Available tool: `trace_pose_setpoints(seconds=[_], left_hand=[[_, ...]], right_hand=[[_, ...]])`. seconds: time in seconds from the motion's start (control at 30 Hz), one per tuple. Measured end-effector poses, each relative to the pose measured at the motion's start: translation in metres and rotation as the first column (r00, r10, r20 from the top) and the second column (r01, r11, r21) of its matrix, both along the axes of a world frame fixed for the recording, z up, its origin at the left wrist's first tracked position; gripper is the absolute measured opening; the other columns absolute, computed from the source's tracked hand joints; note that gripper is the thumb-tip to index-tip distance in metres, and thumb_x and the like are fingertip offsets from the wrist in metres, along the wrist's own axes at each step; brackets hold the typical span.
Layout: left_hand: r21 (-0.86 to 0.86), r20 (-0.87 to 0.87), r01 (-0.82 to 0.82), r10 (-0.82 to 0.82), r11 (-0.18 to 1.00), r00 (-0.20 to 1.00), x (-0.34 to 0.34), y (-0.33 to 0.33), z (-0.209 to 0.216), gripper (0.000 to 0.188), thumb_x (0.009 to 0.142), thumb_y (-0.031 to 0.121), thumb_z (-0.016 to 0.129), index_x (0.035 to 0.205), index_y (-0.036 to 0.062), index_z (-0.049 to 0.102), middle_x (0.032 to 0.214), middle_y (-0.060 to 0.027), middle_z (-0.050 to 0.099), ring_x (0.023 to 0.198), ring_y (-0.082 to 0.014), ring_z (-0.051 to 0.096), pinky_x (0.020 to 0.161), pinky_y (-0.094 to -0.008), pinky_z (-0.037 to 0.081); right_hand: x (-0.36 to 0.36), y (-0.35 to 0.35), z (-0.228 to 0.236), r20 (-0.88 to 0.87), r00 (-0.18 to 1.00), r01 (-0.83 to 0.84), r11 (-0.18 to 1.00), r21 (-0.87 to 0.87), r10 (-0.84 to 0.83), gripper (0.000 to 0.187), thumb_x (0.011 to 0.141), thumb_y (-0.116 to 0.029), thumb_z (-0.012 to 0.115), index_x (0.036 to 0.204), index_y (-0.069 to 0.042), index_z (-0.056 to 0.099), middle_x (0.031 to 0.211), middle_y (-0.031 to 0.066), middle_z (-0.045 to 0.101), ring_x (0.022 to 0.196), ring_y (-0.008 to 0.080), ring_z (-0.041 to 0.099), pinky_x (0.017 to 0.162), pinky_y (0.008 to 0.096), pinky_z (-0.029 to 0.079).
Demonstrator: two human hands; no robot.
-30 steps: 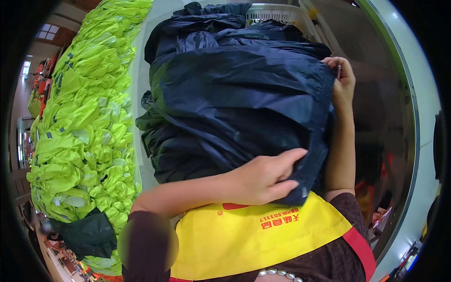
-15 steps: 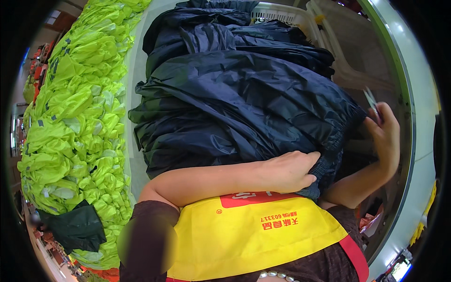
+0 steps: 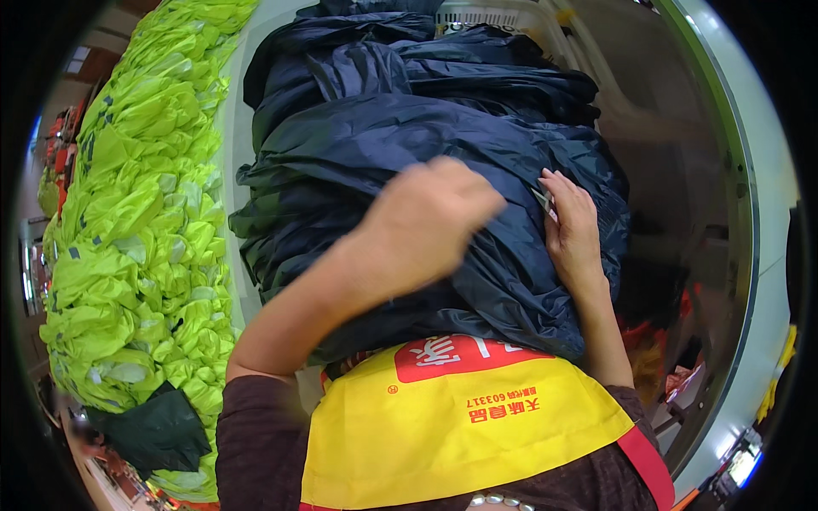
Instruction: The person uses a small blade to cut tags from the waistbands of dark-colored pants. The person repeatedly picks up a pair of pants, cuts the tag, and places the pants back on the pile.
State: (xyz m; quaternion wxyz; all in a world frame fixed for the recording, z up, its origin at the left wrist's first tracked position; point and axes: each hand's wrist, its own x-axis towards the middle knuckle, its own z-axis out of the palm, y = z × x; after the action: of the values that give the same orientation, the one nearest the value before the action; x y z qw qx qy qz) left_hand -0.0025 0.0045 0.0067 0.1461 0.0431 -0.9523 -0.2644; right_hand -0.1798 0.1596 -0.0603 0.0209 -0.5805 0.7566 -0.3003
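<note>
A big heap of dark navy, thin shiny garments [image 3: 375, 136] lies in folds in front of me. Above its middle is my left hand [image 3: 434, 213], curled and smeared by motion, so whether it holds any cloth is unclear. My right hand [image 3: 573, 221] rests on the right part of the heap, fingers bent over the fabric. A small pair of thread snips [image 3: 543, 200] is held in it, with the silvery blades pointing up and left; the rest is hidden by the hand.
To the left runs a long pile of neon yellow-green garments [image 3: 153, 238], with a dark folded cloth [image 3: 153, 430] at its near end. A white plastic crate [image 3: 503, 17] stands behind the navy heap. At the right a metal-edged table [image 3: 771, 247] borders a dark gap.
My left hand has left the elastic edge and risen up and left over the heap. My right hand, with the snips, has come inward onto the fabric. The gathered edge no longer shows.
</note>
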Motion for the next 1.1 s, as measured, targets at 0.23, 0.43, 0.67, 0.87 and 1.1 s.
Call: trace_pose_setpoints(seconds=[0.23, 0.43, 0.67, 0.87, 1.1], left_hand=[[-0.276, 0.317, -0.158, 0.245, 0.948, 0.916, 0.046, -0.086, -0.044, 0.044, 0.071, -0.009, 0.044, 0.109, 0.0059, 0.061, 0.121, -0.0158, 0.054, 0.119, -0.0325, 0.046, 0.100, -0.0371, 0.036], [0.092, 0.438, -0.307, 0.238, 0.947, 0.867, 0.112, -0.128, -0.038, 0.064, 0.068, -0.011, 0.046, 0.129, 0.0071, 0.046, 0.133, -0.0160, 0.044, 0.131, -0.0285, 0.033, 0.109, -0.0349, 0.026], [0.008, 0.186, -0.373, 0.365, 0.928, 0.912, 0.113, -0.135, -0.092, 0.064, 0.065, 0.005, 0.066, 0.127, 0.0083, 0.049, 0.127, -0.0174, 0.050, 0.123, -0.0327, 0.043, 0.103, -0.0389, 0.033], [0.060, 0.127, -0.456, 0.446, 0.888, 0.886, 0.115, -0.153, -0.139, 0.039, 0.077, 0.001, 0.053, 0.115, 0.0060, 0.058, 0.118, -0.0139, 0.059, 0.117, -0.0288, 0.050, 0.100, -0.0358, 0.034], [0.509, -0.119, -0.522, 0.656, 0.685, 0.745, 0.163, -0.164, -0.098, 0.025, 0.087, 0.005, 0.048, 0.109, -0.0037, 0.057, 0.099, -0.0107, 0.063, 0.095, -0.0195, 0.059, 0.087, -0.0289, 0.042]], right_hand=[[-0.009, 0.005, 0.006, 0.135, 0.991, -0.023, 0.998, 0.051, 0.015, 0.033, 0.079, 0.005, 0.055, 0.111, -0.002, 0.055, 0.117, 0.0159, 0.057, 0.115, 0.0315, 0.051, 0.098, 0.0385, 0.038], [-0.023, 0.044, 0.041, 0.297, 0.949, -0.129, 0.989, 0.070, 0.102, 0.039, 0.072, 0.016, 0.048, 0.106, -0.001, 0.058, 0.116, 0.0146, 0.059, 0.119, 0.0315, 0.050, 0.100, 0.0371, 0.038], [-0.027, 0.090, 0.054, 0.309, 0.945, -0.194, 0.948, 0.254, 0.110, 0.049, 0.069, 0.017, 0.046, 0.112, -0.004, 0.058, 0.130, 0.0164, 0.050, 0.128, 0.0354, 0.039, 0.105, 0.0412, 0.032], [-0.008, 0.084, 0.037, 0.118, 0.971, -0.238, 0.901, 0.363, 0.209, 0.064, 0.070, 0.013, 0.060, 0.125, -0.017, 0.052, 0.144, 0.0133, 0.032, 0.137, 0.0337, 0.020, 0.108, 0.0472, 0.025], [-0.034, 0.040, 0.034, 0.083, 0.948, -0.303, 0.951, -0.064, 0.308, 0.030, 0.080, 0.004, 0.043, 0.107, -0.004, 0.055, 0.114, 0.0164, 0.059, 0.118, 0.0346, 0.050, 0.107, 0.0503, 0.025]])
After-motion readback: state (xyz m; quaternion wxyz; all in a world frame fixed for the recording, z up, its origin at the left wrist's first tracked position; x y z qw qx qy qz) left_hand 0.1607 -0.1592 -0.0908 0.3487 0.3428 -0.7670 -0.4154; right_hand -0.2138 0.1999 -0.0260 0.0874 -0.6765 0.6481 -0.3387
